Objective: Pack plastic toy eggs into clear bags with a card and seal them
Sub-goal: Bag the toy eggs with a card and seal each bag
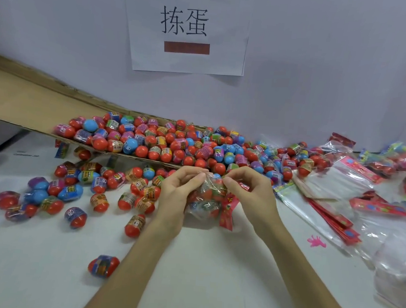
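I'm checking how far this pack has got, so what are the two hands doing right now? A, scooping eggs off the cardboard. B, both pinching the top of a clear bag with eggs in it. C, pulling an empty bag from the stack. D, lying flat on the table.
B: the left hand and the right hand each pinch the top of the clear bag, and red eggs show through it.
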Demonstrator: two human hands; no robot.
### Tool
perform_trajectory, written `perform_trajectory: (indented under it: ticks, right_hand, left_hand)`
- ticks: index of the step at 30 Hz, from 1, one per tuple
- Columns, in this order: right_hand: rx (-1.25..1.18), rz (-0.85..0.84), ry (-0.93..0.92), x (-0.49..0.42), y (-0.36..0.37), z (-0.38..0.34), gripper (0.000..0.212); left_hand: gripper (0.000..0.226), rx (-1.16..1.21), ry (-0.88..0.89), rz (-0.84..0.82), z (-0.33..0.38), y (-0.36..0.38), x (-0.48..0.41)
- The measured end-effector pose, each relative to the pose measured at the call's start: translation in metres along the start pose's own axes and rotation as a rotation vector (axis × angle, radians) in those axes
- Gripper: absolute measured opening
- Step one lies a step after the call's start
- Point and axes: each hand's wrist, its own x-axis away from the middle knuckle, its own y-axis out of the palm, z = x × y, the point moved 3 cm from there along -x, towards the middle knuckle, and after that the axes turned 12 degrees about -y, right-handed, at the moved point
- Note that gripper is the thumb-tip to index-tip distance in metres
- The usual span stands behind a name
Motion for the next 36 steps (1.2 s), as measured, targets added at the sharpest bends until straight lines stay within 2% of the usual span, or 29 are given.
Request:
perform_trajectory:
  ticks: [4, 10, 13, 15, 18, 19, 21, 24, 29, 34, 36]
  right_hand:
    - [0.009, -0.065, 0.006, -0.001, -0.002, 0.001, 0.012]
    - [-0.025, 0.130, 0.028, -0.004, -0.017, 0.004, 0.015]
    - [-0.044, 0.157, 0.027, -0.006, -0.024, 0.004, 0.016]
    - [-0.050, 0.159, 0.021, -0.006, -0.023, 0.003, 0.017]
    - [-0.040, 0.150, 0.014, -0.005, -0.019, 0.002, 0.016]
    - [-0.040, 0.147, 0.012, -0.004, -0.019, 0.002, 0.016]
    - [-0.034, 0.144, 0.020, -0.004, -0.018, 0.002, 0.015]
    - [-0.034, 0.153, 0.033, -0.004, -0.018, 0.003, 0.014]
    - [-0.035, 0.171, 0.038, -0.004, -0.020, 0.003, 0.012]
    - [-0.034, 0.175, 0.052, -0.004, -0.021, 0.002, 0.012]
    - [-0.038, 0.172, 0.060, -0.004, -0.022, 0.002, 0.012]
  left_hand:
    - [0.013, -0.111, 0.078, 0.013, 0.007, 0.000, 0.006]
    - [0.048, -0.566, 0.410, 0.217, 0.046, 0.016, 0.055]
    - [0.079, -0.951, 0.545, 0.328, 0.044, -0.008, 0.101]
    - [0.101, -1.198, 0.458, 0.472, 0.033, -0.043, 0.121]
    - [0.132, -1.432, -0.040, 0.581, 0.019, -0.091, 0.119]
    - [0.136, -1.436, -0.142, 0.564, 0.015, -0.099, 0.113]
    - [0.143, -1.395, -0.181, 0.481, 0.009, -0.104, 0.099]
    - [0.147, -1.304, -0.070, 0.389, 0.006, -0.097, 0.073]
    - [0.139, -1.247, 0.024, 0.288, 0.005, -0.068, 0.020]
    - [0.132, -1.179, 0.096, 0.330, -0.005, -0.034, -0.005]
    - [0.130, -1.245, 0.108, 0.384, -0.006, -0.030, -0.007]
